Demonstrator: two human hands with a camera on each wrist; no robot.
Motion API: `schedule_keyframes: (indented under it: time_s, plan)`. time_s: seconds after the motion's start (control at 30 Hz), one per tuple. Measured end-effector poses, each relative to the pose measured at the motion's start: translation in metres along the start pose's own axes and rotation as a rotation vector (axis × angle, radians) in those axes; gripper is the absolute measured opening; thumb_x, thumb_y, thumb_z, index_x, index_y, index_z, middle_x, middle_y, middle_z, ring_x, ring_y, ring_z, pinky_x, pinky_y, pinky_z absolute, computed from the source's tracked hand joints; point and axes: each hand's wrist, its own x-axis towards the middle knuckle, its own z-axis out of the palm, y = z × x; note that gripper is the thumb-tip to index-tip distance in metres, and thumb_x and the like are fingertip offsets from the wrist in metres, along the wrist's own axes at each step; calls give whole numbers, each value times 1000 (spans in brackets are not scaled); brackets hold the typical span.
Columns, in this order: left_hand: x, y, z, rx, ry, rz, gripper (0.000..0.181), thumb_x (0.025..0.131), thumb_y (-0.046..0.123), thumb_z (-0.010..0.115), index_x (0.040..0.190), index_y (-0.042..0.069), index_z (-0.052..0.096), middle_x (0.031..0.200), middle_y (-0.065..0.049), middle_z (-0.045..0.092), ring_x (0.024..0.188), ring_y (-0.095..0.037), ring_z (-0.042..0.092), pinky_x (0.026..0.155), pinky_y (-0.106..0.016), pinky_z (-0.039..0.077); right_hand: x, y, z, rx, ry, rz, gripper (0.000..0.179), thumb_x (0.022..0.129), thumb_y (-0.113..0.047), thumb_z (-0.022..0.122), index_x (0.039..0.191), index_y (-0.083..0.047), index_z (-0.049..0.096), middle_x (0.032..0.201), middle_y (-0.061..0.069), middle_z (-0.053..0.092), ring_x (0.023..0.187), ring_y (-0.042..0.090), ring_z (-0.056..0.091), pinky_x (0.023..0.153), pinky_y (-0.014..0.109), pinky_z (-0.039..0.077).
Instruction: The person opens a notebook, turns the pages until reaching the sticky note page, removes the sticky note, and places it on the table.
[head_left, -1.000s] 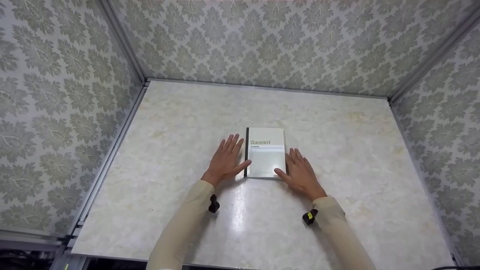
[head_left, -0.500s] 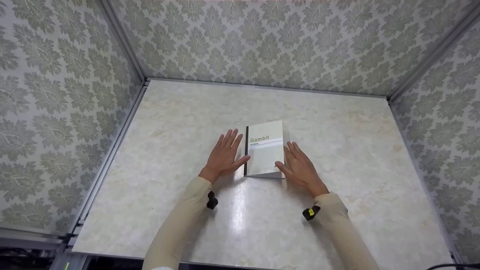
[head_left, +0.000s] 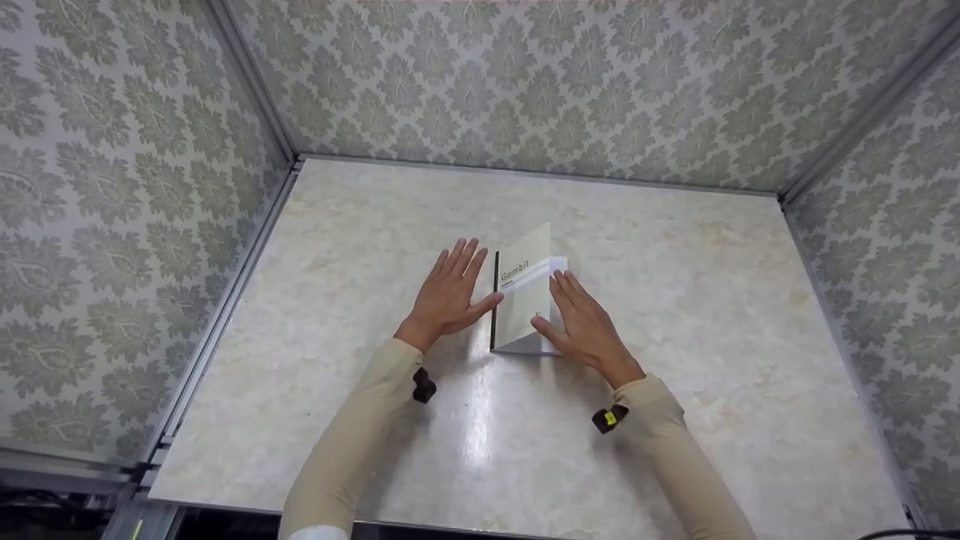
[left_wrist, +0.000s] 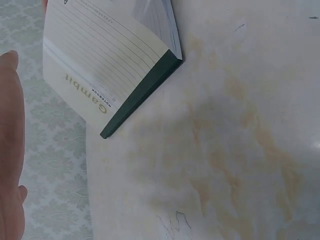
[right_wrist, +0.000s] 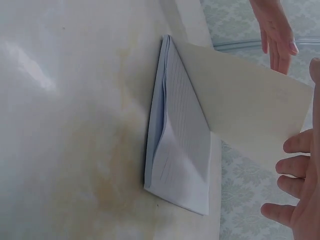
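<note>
A notebook [head_left: 521, 296] with a pale cover lettered "Gambit" and a dark green spine lies on the table, its cover [right_wrist: 245, 95] raised at an angle. Lined white pages [right_wrist: 182, 140] show beneath it. My right hand [head_left: 589, 326] is at the cover's free edge, its fairly straight fingers touching the inner side and the thumb towards the front. Beside the spine my left hand [head_left: 448, 296] is spread flat, thumb pointing at the spine; whether it touches cannot be told. In the left wrist view the spine [left_wrist: 142, 95] rests on the table.
A marbled pale table [head_left: 360, 225] surrounds the notebook. Patterned panels [head_left: 465, 82] with metal edge rails [head_left: 525, 174] stand behind it and at both sides. Small black devices [head_left: 424, 385] are on both wrists.
From lying flat, the notebook's cover has risen and swung leftwards, showing pages beneath. My right hand has moved left and away from me with it; my left hand has shifted slightly away.
</note>
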Motion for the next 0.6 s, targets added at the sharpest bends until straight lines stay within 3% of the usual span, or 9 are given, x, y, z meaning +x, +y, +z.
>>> schedule_keyframes:
  time_s: [0.27,0.43,0.6]
  plan:
    - [7,14,-16,15,23,54,89,100,68,38,163,7,23,171,-12,16,158,-29,10,127,-47,8,8,-15,9,-12,-25,-80,96,98,-67,47,157,5,25,169,16,19,157,30,14,125,47,21]
    - [11,28,-24,15,41,140,84,101,66,38,162,9,27,171,-11,16,158,-30,10,127,-48,8,13,-24,13,-3,-40,-94,101,95,-74,45,161,-1,22,169,14,18,158,28,13,125,48,21]
    - [10,35,-23,-9,30,235,77,102,64,39,158,12,39,171,-7,15,159,-30,8,127,-50,7,15,-27,18,-11,-27,-157,98,95,-75,45,164,-11,17,170,11,14,157,30,15,124,51,24]
